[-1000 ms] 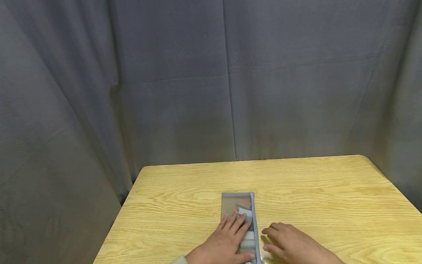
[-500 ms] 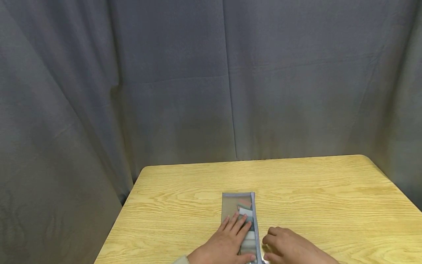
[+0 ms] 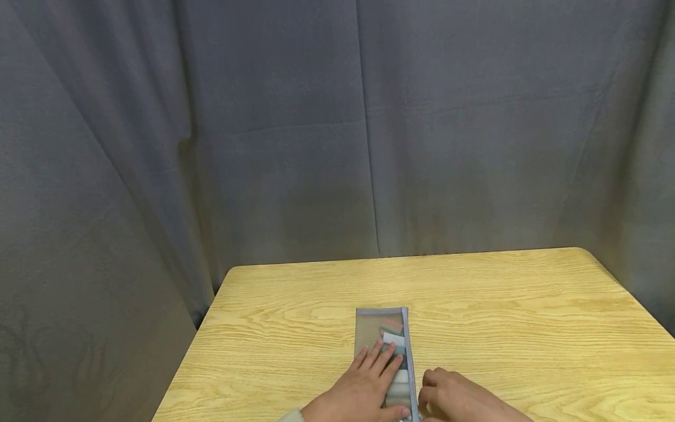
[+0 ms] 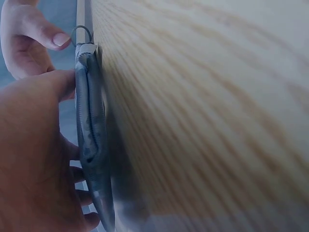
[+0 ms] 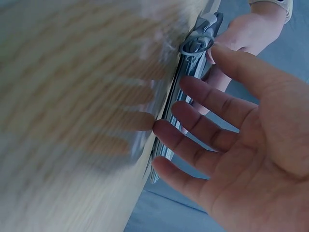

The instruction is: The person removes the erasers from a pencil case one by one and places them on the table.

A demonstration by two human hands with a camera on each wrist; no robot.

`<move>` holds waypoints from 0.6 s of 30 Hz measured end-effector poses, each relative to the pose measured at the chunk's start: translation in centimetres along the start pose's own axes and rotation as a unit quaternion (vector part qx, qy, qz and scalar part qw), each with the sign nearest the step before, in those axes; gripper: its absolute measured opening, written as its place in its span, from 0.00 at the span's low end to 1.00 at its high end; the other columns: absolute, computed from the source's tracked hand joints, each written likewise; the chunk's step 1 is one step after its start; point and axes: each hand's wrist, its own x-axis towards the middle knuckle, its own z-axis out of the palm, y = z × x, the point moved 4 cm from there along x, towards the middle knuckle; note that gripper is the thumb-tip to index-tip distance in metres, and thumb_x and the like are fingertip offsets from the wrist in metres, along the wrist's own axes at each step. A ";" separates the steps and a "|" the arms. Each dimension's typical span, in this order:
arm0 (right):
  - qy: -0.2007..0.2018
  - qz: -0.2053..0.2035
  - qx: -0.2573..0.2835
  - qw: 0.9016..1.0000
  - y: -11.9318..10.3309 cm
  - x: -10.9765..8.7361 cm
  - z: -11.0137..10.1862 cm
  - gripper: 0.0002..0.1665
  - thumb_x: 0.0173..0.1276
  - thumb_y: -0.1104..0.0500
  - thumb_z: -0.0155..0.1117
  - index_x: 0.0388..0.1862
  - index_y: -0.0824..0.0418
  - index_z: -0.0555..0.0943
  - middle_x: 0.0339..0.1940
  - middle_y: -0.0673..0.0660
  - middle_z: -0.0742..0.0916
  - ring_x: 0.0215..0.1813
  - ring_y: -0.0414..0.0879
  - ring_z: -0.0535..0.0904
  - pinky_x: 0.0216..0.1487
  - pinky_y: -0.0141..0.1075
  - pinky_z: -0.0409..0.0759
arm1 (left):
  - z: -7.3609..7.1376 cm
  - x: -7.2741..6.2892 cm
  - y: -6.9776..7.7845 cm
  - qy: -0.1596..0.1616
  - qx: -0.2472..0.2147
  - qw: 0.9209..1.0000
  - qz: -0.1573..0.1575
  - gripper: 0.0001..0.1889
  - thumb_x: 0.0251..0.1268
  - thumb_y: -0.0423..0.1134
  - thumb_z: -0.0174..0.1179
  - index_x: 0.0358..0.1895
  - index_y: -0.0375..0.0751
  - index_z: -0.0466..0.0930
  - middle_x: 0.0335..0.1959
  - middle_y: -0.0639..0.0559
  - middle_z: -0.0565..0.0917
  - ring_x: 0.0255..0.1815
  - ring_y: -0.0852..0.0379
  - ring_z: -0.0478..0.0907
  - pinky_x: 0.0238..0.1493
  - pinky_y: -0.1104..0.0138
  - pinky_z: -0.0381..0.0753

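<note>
One translucent grey, zip-edged pouch (image 3: 369, 331), flat on the yellow wood-grain table (image 3: 285, 328) under your left hand (image 3: 355, 391), fingers straight and spread; your right hand (image 3: 459, 395), fingers loosely bent, empty, is beside the round metal ring (image 5: 193, 54), where a skewed tug could buckle the edge.

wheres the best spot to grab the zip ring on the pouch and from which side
The ring is probably best pinched by its free outer rim, with the right hand coming from the person's right. It sticks out at the near end of the pouch, along the zipped edge facing that side, while the left hand lies flat over the pouch.
</note>
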 end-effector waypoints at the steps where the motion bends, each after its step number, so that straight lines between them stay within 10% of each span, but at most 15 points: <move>1: -0.002 0.001 0.002 1.000 -0.1 0.0 0.1 0.24 0.66 0.33 0.64 0.40 0.50 0.88 0.37 0.38 0.79 0.36 0.28 0.66 0.33 0.26 0.72 | 0.0 0.0 0.0 -0.001 0.000 1.000 -0.001 0.47 0.72 0.74 0.31 0.83 0.45 0.43 0.84 0.47 0.43 0.84 0.45 0.38 0.78 0.47 0.50; 18: 0.010 -0.004 -0.078 0.997 -0.5 0.4 1.5 0.21 0.68 0.38 0.63 0.33 0.52 0.87 0.35 0.39 0.79 0.37 0.30 0.66 0.34 0.27 0.71 | -0.1 0.2 0.1 0.009 0.012 1.000 0.007 0.46 0.73 0.74 0.32 0.82 0.44 0.46 0.84 0.46 0.46 0.83 0.43 0.41 0.77 0.46 0.54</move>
